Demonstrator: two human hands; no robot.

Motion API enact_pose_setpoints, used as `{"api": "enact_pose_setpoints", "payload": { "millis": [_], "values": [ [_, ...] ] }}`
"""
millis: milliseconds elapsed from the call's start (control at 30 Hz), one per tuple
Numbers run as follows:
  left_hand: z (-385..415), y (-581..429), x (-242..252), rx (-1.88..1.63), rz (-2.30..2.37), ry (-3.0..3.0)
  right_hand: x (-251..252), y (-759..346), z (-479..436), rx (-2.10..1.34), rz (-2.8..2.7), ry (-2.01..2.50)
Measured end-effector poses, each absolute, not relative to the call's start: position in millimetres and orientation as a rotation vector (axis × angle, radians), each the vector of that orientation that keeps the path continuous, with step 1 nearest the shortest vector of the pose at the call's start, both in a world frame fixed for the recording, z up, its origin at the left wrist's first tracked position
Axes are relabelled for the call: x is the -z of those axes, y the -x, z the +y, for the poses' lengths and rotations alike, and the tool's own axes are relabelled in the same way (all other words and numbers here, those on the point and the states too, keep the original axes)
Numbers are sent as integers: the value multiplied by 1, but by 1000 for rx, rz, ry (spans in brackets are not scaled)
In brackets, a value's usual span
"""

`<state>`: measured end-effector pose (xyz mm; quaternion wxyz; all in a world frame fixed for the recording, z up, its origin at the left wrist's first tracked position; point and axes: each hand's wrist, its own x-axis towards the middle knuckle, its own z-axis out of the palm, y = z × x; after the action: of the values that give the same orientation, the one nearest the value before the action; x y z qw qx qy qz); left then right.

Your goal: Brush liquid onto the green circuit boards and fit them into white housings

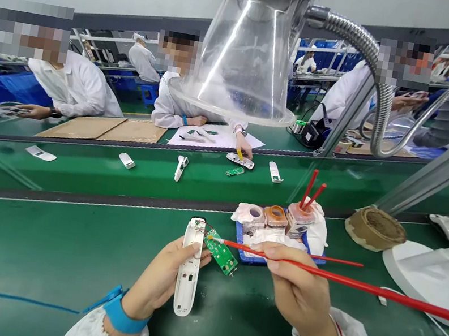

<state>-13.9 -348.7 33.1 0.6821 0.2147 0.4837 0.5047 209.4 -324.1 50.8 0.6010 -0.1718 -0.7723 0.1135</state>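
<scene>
My left hand, with a blue wrist strap on its wrist, grips a long white plastic housing that stands nearly lengthwise to me. Thin wires join the housing to a green circuit board, which leans out to its right beside my left fingertips. My right hand pinches a long red-handled paintbrush. The brush tip meets the upper end of the board, near the wires. Behind my right hand, a blue tray holds small jars and white tissue; another red brush handle sticks out there.
A clear extraction hood on a metal hose hangs above. Beyond the bench edge, a green conveyor carries several white housings. A co-worker's hand touches one. At right are a brown round pot and a white stand base.
</scene>
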Motion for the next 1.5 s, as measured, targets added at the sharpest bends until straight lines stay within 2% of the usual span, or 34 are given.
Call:
{"api": "enact_pose_setpoints", "payload": {
  "millis": [600, 933, 1200, 1500],
  "values": [
    [-353, 13, -38, -1150, 1111, -559, -53, -221, -324, -98, -1952, 418],
    [-356, 11, -42, -1105, 1089, -661, -61, -215, -338, -431, -1943, 248],
    [-360, 17, -45, -1180, 1063, -620, -52, -231, -326, -244, -1972, 331],
    [-303, 56, -42, -1304, 1130, -416, -27, -253, -322, -227, -1622, 484]
  ]
}}
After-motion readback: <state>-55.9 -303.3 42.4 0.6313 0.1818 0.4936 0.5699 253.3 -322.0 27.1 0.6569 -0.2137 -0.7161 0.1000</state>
